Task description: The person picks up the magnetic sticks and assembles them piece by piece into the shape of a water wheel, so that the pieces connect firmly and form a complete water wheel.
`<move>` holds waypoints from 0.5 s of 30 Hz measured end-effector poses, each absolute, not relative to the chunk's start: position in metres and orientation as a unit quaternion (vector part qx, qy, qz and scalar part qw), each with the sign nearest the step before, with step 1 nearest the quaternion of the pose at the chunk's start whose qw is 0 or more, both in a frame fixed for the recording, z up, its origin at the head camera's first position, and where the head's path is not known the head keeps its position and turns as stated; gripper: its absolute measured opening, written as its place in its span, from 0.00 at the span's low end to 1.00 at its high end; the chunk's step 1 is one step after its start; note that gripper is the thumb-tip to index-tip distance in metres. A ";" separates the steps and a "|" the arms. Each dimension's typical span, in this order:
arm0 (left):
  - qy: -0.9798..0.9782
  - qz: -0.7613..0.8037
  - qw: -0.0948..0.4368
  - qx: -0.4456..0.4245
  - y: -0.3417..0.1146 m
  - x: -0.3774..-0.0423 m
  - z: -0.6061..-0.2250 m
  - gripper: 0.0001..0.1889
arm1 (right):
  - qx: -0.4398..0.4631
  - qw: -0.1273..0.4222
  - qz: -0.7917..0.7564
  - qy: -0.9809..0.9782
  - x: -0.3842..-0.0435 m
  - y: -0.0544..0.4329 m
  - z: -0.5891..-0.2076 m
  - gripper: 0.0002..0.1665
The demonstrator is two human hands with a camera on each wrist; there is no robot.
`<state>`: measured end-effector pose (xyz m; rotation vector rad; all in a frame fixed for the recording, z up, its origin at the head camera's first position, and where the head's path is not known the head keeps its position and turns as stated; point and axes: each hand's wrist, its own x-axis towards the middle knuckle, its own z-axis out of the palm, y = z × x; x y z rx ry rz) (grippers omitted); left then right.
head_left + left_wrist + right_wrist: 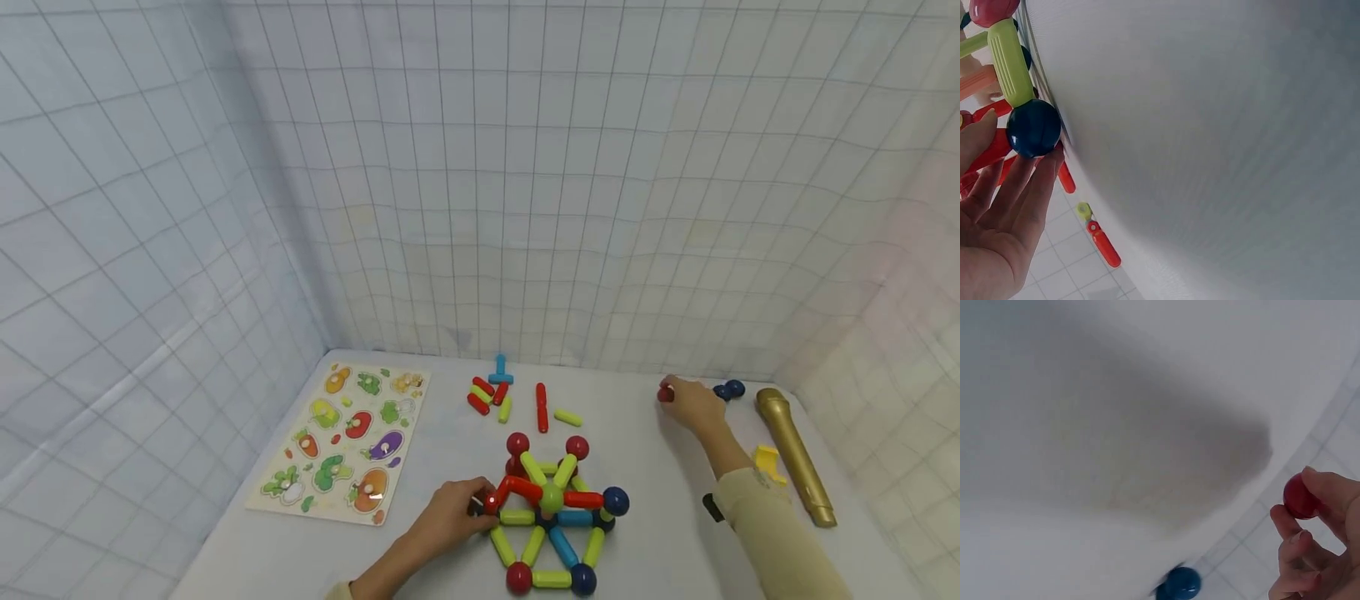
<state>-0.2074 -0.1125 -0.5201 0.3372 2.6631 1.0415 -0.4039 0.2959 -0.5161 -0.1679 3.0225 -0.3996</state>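
Note:
A ball-and-rod building-toy structure [551, 497] in green, red and blue stands at the front middle in the head view. My left hand [453, 512] holds its left corner, thumb against a red rod [992, 149] and fingers behind a dark blue ball [1034, 128]. Part of that corner is hidden by the hand in the head view. At the back right, my right hand [696, 404] pinches a red ball [1300, 497] between thumb and fingers. Close beside this hand lie dark blue balls [735, 388].
A vegetable puzzle board [337, 446] lies on the left. Several loose red and green rods [542, 408] and a light blue T-shaped piece [501, 371] are at the back. On the right are a gold microphone-shaped thing [797, 458] and a yellow piece [767, 460]. Grid-patterned cloth walls surround the table.

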 end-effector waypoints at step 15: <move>0.924 0.340 0.100 0.140 -0.114 -0.208 -0.515 0.11 | -0.256 -0.185 -0.234 0.919 -0.247 0.157 -0.431 0.26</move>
